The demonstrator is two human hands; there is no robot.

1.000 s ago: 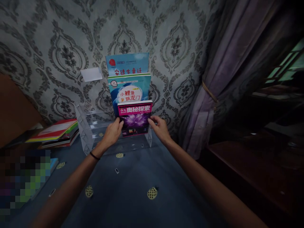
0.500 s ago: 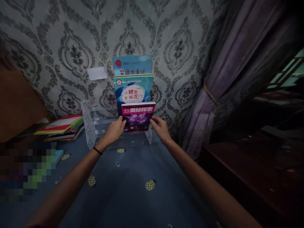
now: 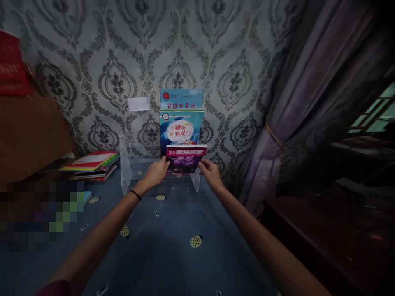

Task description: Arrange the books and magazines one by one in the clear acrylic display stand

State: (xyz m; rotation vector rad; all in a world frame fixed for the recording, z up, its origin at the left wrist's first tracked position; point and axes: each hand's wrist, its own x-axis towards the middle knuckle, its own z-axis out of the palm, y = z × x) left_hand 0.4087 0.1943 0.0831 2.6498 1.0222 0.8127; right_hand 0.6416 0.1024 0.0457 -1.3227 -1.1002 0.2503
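A magenta and purple book (image 3: 186,160) with Chinese lettering is held between both hands, its cover facing me and its top page edge showing. My left hand (image 3: 156,172) pinches the book's left edge. At its right edge, my right hand (image 3: 211,172) is closed with thumb and fingers on the side. The book is at the right part of a clear tiered display rack (image 3: 126,168). Behind it stands a blue book (image 3: 182,131) with a white oval on its cover. Farther back rises a light blue book (image 3: 182,98) with red lettering.
To the left lies a stack of books and folders (image 3: 95,162), near a brown box (image 3: 31,139) with a red package (image 3: 12,65) above. A white card (image 3: 138,104) is at the rack's upper left. A purple curtain (image 3: 277,119) hangs at the right.
My view has shifted, so the rack and books appear farther right and lower. The magenta book remains in both hands; its cover now looks shorter and more tilted.
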